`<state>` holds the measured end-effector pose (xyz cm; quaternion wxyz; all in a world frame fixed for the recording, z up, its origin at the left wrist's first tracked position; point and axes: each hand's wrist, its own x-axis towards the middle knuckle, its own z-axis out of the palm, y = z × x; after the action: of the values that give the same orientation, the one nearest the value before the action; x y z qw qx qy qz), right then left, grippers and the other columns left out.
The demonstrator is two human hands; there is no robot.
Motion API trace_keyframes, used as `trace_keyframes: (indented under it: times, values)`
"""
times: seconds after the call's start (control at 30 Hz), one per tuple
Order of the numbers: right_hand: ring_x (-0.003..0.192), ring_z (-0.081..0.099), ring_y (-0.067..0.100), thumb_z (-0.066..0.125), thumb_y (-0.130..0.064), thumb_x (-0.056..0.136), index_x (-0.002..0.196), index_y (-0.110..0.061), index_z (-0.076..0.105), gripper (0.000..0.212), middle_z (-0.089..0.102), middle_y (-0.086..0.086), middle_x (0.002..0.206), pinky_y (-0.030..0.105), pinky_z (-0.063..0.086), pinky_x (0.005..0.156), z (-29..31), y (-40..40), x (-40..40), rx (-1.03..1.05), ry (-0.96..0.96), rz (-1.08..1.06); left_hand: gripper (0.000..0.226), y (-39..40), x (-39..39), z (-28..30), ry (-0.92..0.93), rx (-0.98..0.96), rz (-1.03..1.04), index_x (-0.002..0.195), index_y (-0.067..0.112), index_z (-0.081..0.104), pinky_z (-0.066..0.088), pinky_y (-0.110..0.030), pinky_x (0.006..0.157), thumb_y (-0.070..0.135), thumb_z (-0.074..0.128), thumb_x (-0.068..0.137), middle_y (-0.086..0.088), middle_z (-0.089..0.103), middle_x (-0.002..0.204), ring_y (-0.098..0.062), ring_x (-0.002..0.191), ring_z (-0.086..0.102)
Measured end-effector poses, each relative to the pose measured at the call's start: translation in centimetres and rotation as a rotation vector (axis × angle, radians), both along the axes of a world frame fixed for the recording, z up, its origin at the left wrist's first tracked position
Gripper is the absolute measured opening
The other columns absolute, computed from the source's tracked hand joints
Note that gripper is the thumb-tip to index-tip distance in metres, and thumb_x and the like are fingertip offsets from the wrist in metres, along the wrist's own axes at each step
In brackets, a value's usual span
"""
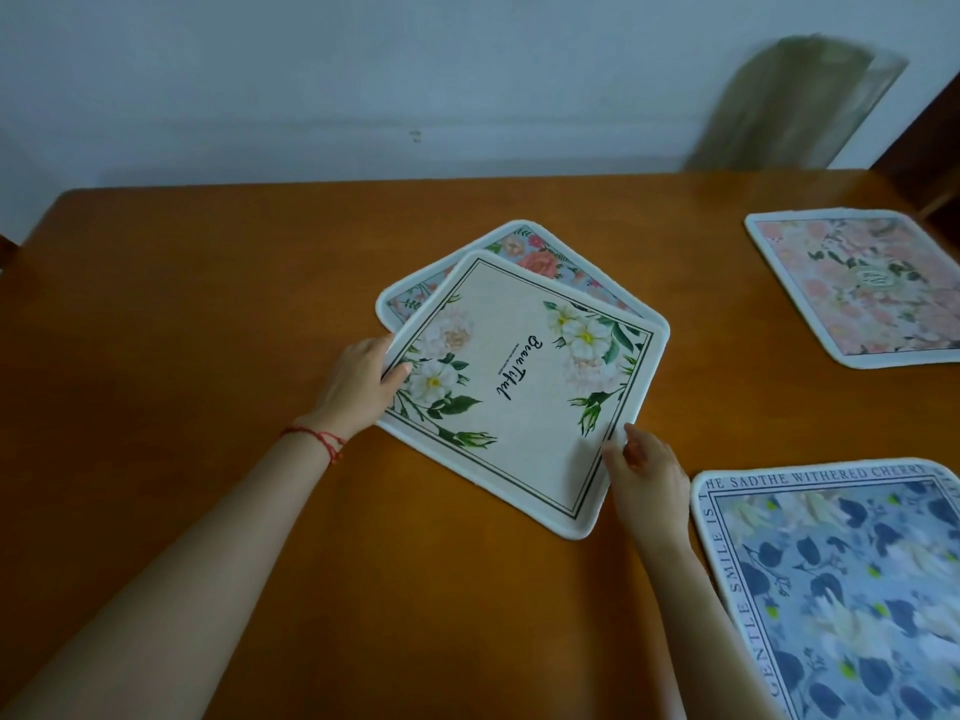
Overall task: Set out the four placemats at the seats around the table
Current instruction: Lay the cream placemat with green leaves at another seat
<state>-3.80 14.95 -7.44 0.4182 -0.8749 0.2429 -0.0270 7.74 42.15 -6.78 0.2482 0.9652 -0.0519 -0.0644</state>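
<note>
Head view looks down on a brown wooden table. Blue leaf-print placemat lies at its near right edge, pink floral placemat far right. At centre, cream placemat printed "Beautiful" overlaps a rose-print placemat beneath. Left hand pinches the cream mat's left corner, thumb on top; right hand grips its near right edge. Red string bracelet circles the left wrist.

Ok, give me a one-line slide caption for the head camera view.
Both hands, left hand and right hand, grip the cream white-flowered placemat stacked on a pale-blue rose-print placemat.
</note>
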Motion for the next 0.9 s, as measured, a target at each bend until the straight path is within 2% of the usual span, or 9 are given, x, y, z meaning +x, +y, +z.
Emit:
trace_keyframes:
  times: [0.17, 0.23, 0.3, 0.37, 0.47, 0.63, 0.7, 0.8, 0.9]
  values:
    - [0.109, 0.054, 0.020, 0.056, -0.022, 0.088, 0.130, -0.013, 0.048, 0.044, 0.058, 0.007, 0.121, 0.028, 0.040, 0.082, -0.3, 0.1, 1.0, 0.179, -0.025, -0.154, 0.028, -0.7, 1.4, -0.6, -0.019, -0.119, 0.124, 0.114, 0.004, 0.059, 0.044, -0.033, 0.069, 0.016, 0.053, 0.089, -0.017, 0.062, 0.105, -0.032, 0.094, 0.058]
    - [0.098, 0.055, 0.015, 0.058, -0.018, 0.087, 0.130, -0.011, 0.049, 0.044, 0.059, -0.001, 0.110, 0.027, 0.041, 0.079, -0.3, 0.0, 1.3, 0.294, -0.054, -0.254, 0.024, -0.7, 1.7, -0.7, -0.030, -0.154, 0.162, 0.109, 0.003, 0.063, 0.046, -0.032, 0.067, 0.009, 0.055, 0.087, -0.019, 0.065, 0.104, -0.032, 0.090, 0.061]
    - [0.088, 0.054, 0.011, 0.058, -0.014, 0.087, 0.128, -0.009, 0.050, 0.043, 0.061, -0.002, 0.102, 0.027, 0.042, 0.078, -0.3, -0.1, 1.5, 0.362, -0.072, -0.331, 0.024, -0.8, 1.9, -0.6, -0.038, -0.168, 0.215, 0.108, -0.001, 0.064, 0.046, -0.031, 0.071, 0.002, 0.056, 0.085, -0.021, 0.067, 0.105, -0.033, 0.091, 0.062]
    - [0.074, 0.056, 0.007, 0.058, -0.009, 0.086, 0.117, -0.008, 0.058, 0.031, 0.063, -0.007, 0.088, 0.028, 0.044, 0.075, -0.3, 0.0, 1.7, 0.390, -0.086, -0.370, 0.025, -0.9, 1.8, -0.5, -0.040, -0.168, 0.267, 0.108, -0.002, 0.064, 0.045, -0.029, 0.073, 0.000, 0.058, 0.083, -0.021, 0.067, 0.105, -0.033, 0.092, 0.063]
    - [0.071, 0.060, 0.009, 0.055, -0.008, 0.086, 0.096, -0.021, 0.065, 0.019, 0.066, -0.006, 0.082, 0.031, 0.052, 0.070, -0.7, 0.5, 1.7, 0.354, -0.074, -0.351, 0.026, -0.6, 1.5, -0.7, -0.013, -0.202, 0.312, 0.106, -0.002, 0.065, 0.045, -0.027, 0.075, 0.003, 0.064, 0.081, -0.021, 0.068, 0.105, -0.030, 0.094, 0.063]
    - [0.080, 0.063, 0.020, 0.060, -0.013, 0.085, 0.105, -0.010, 0.066, 0.022, 0.065, 0.000, 0.087, 0.035, 0.054, 0.074, -1.1, 0.3, 1.6, 0.309, -0.073, -0.365, 0.027, 0.2, 0.7, -0.7, 0.060, -0.306, 0.348, 0.103, -0.003, 0.066, 0.049, -0.033, 0.077, 0.006, 0.068, 0.077, -0.020, 0.068, 0.102, -0.029, 0.088, 0.062]
    - [0.078, 0.064, 0.019, 0.062, -0.014, 0.084, 0.105, -0.008, 0.065, 0.023, 0.066, 0.002, 0.088, 0.032, 0.055, 0.070, -1.0, 0.1, 1.5, 0.291, -0.076, -0.361, 0.028, 0.4, 0.4, -0.3, 0.100, -0.362, 0.373, 0.104, -0.005, 0.065, 0.046, -0.032, 0.076, 0.003, 0.069, 0.077, -0.017, 0.066, 0.100, -0.025, 0.084, 0.059]
    - [0.070, 0.060, 0.012, 0.063, -0.014, 0.083, 0.100, -0.008, 0.066, 0.018, 0.065, 0.001, 0.084, 0.021, 0.047, 0.057, -0.6, -0.1, 1.3, 0.268, -0.106, -0.362, 0.028, 0.4, -0.1, 0.2, 0.111, -0.422, 0.407, 0.103, -0.005, 0.064, 0.042, -0.029, 0.073, 0.000, 0.068, 0.076, -0.016, 0.063, 0.094, -0.022, 0.082, 0.056]
    - [0.070, 0.060, 0.012, 0.063, -0.014, 0.083, 0.097, -0.009, 0.066, 0.015, 0.065, 0.002, 0.084, 0.018, 0.044, 0.055, 0.0, 0.0, 1.0, 0.242, -0.132, -0.342, 0.026, 0.4, -0.8, 0.5, 0.087, -0.441, 0.432, 0.101, -0.004, 0.065, 0.041, -0.027, 0.069, 0.000, 0.069, 0.076, -0.011, 0.060, 0.087, -0.022, 0.079, 0.055]
